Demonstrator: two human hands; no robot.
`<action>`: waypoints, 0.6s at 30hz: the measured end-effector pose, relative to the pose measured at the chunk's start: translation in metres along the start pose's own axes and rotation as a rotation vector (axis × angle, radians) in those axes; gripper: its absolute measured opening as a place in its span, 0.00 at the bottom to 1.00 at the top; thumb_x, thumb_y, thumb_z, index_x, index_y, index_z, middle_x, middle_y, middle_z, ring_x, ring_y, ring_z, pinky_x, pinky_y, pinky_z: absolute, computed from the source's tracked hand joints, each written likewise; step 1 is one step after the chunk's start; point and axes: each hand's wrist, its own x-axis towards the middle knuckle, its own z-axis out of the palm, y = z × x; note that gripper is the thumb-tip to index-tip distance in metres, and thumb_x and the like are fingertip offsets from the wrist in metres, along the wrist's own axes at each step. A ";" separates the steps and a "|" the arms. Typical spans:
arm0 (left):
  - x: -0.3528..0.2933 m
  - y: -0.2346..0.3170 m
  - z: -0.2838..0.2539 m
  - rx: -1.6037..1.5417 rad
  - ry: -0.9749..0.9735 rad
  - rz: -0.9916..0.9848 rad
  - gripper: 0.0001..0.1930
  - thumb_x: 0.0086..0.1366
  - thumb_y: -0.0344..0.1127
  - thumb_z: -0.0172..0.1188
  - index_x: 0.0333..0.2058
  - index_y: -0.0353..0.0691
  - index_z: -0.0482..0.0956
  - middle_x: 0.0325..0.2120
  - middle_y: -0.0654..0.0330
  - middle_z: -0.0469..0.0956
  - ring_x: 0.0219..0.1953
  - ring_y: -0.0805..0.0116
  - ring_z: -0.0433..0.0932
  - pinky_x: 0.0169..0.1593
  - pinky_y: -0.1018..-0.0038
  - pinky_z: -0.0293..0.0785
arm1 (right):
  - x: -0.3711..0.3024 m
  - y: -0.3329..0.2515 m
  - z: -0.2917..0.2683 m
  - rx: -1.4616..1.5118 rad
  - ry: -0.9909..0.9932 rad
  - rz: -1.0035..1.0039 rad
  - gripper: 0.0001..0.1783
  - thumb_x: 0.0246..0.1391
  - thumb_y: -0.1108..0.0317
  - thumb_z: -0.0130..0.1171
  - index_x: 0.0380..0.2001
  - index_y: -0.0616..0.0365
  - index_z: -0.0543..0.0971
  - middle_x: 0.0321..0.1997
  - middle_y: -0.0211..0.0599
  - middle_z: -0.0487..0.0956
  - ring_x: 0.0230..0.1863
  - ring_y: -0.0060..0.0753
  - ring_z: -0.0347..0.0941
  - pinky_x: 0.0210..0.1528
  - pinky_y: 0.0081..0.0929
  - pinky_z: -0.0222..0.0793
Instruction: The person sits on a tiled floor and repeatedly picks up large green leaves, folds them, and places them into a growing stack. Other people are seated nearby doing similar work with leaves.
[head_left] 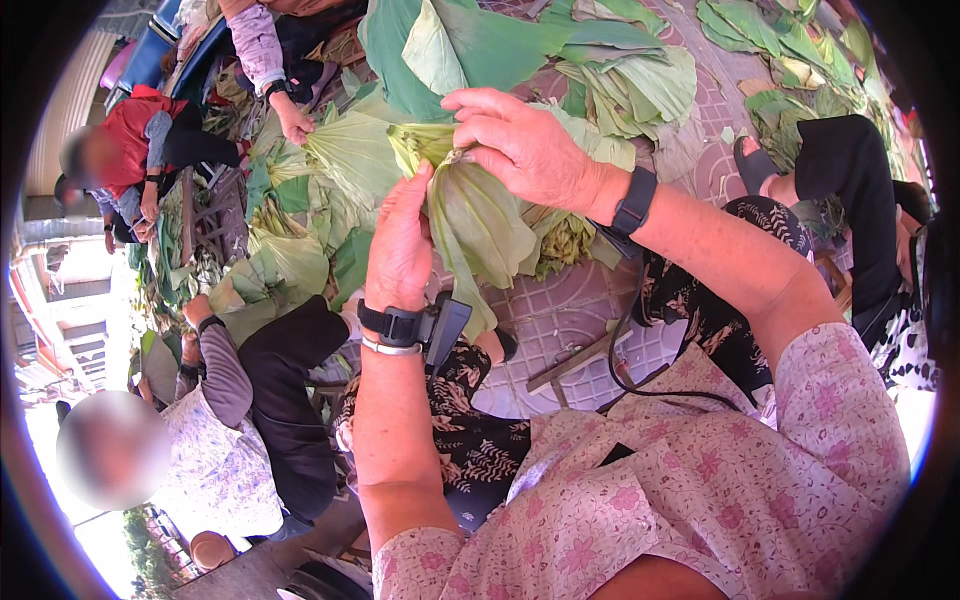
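My left hand (402,238) and my right hand (530,150) meet in front of me around a folded, pale green lotus leaf (482,222). The fingers of both are closed on its gathered upper part. Its veined lower part hangs down in loose folds over the paving. Behind my hands lie more large leaves (625,85), some flat and dark green, others pale and pleated. To the left, a co-worker's hand (292,120) pinches the edge of another spread pale leaf (355,150).
Piled leaves (285,255) cover the ground ahead and to the left, with more at the far right (785,45). Patterned paving (560,305) shows below my hands. Co-workers sit at the left (215,430), far left (130,140) and right (850,175). A black cable (640,388) runs across my lap.
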 end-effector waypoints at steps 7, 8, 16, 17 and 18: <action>-0.001 -0.004 0.008 -0.051 0.062 0.104 0.13 0.71 0.40 0.54 0.45 0.37 0.79 0.40 0.61 0.81 0.39 0.74 0.80 0.45 0.75 0.77 | -0.002 0.002 0.005 -0.065 -0.021 -0.123 0.10 0.48 0.75 0.60 0.36 0.55 0.75 0.43 0.39 0.78 0.43 0.45 0.75 0.41 0.38 0.73; -0.001 -0.002 0.011 -0.043 0.063 0.116 0.13 0.71 0.40 0.54 0.45 0.37 0.78 0.40 0.61 0.81 0.38 0.74 0.80 0.45 0.75 0.77 | -0.003 0.003 0.005 -0.038 -0.036 -0.100 0.10 0.48 0.75 0.59 0.36 0.56 0.75 0.41 0.39 0.78 0.41 0.46 0.75 0.40 0.38 0.73; -0.002 -0.007 0.004 0.028 0.154 0.233 0.12 0.70 0.40 0.55 0.43 0.38 0.79 0.39 0.63 0.81 0.37 0.75 0.79 0.43 0.75 0.75 | 0.000 0.014 -0.002 0.207 -0.304 0.482 0.15 0.44 0.70 0.59 0.39 0.60 0.77 0.30 0.41 0.80 0.33 0.42 0.77 0.36 0.36 0.72; 0.000 -0.005 -0.001 0.021 0.179 0.258 0.12 0.70 0.40 0.55 0.43 0.38 0.79 0.38 0.63 0.81 0.36 0.75 0.79 0.43 0.75 0.75 | 0.002 0.020 -0.005 0.244 -0.368 0.566 0.16 0.44 0.69 0.59 0.39 0.60 0.78 0.30 0.41 0.80 0.33 0.40 0.77 0.35 0.35 0.71; -0.002 -0.001 -0.008 0.015 0.215 0.285 0.11 0.70 0.40 0.56 0.42 0.38 0.79 0.38 0.63 0.81 0.36 0.75 0.78 0.43 0.75 0.75 | 0.002 0.025 -0.005 0.213 -0.404 0.580 0.15 0.44 0.70 0.59 0.38 0.60 0.78 0.29 0.40 0.80 0.31 0.36 0.75 0.34 0.33 0.69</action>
